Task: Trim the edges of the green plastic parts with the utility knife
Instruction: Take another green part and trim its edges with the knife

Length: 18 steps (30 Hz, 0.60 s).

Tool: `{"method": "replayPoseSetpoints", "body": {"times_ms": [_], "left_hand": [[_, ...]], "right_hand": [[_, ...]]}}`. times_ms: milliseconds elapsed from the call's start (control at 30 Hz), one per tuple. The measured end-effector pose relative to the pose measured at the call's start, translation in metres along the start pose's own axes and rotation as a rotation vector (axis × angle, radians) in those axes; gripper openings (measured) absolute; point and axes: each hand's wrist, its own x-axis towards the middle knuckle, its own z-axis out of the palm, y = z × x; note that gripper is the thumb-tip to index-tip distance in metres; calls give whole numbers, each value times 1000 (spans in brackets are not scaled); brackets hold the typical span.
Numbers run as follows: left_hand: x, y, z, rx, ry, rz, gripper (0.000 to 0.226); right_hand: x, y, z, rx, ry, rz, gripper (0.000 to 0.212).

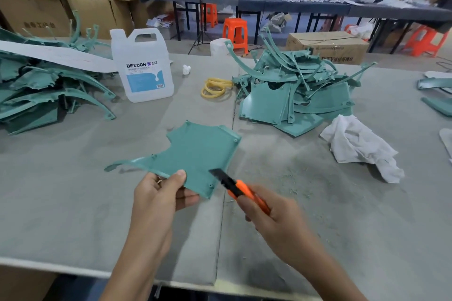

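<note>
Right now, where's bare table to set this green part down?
Bare: between the jug and the held green part; front-left, nearer than the left pile; front-right, nearer than the white rag. Crowded: the right pile and rubber bands beside it.

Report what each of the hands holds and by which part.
Left hand pinches the green plastic part at its near edge. Right hand grips the utility knife by its orange handle.

Both bare forearms reach in from the near edge, angled toward each other. The left hand (159,194) is lifted, thumb on top and fingers beneath, pinching the near edge of the green plastic part (200,151). The right hand (276,217), somewhat blurred, seems wrapped round the utility knife (241,190), its knuckles facing up and the blade pointing up-left.
</note>
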Motion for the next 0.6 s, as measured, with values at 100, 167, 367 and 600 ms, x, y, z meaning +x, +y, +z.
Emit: {"method": "replayPoseSetpoints", "body": {"times_ms": [100,167,367,600], "left_hand": [[-1,4,-4,15,-45,-11,7],[-4,6,-9,20,-73,-23,7],[-5,6,-16,81,-74,30,11],[-5,-3,-14,82,-81,3,10]], "right_hand": [[15,10,-5,39,90,100,22],[33,23,-22,-53,202,196,18],[40,51,-51,-64,218,296,20],[19,65,-71,177,172,446,25]]}}
